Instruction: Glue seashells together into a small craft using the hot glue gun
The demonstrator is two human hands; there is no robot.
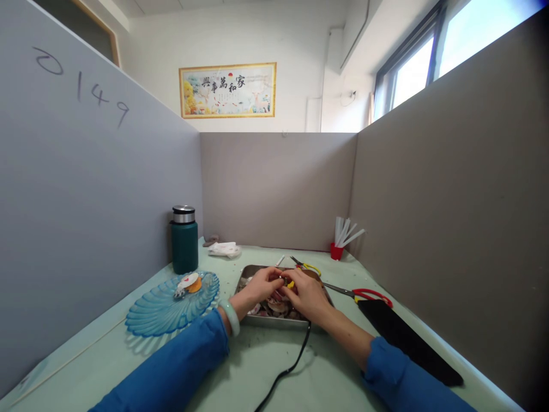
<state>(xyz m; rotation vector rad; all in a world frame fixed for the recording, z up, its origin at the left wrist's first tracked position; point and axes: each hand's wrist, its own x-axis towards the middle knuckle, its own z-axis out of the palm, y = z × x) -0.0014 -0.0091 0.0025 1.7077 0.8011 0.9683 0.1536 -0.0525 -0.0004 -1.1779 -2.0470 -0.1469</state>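
Over a metal tray [274, 321] in the middle of the table, my two hands meet at the fingertips. My left hand [265, 282], with a pale bangle [230, 318] on its wrist, has its fingers bent and closed. Curled in from the other side is my right hand [306, 293]. A small yellow piece [290, 284] shows between the hands; which fingers grip it, and whether it is part of something larger, I cannot tell. Many small mixed pieces [277, 308] lie in the tray under the hands, too small to name.
Left stand a blue glass plate [158, 309] with small pieces on it and a green flask [185, 246]. Red-handled scissors [371, 295], a black flat strip [407, 340] and a red cup [337, 252] of white sticks are right. A black cord [291, 369] crosses the front.
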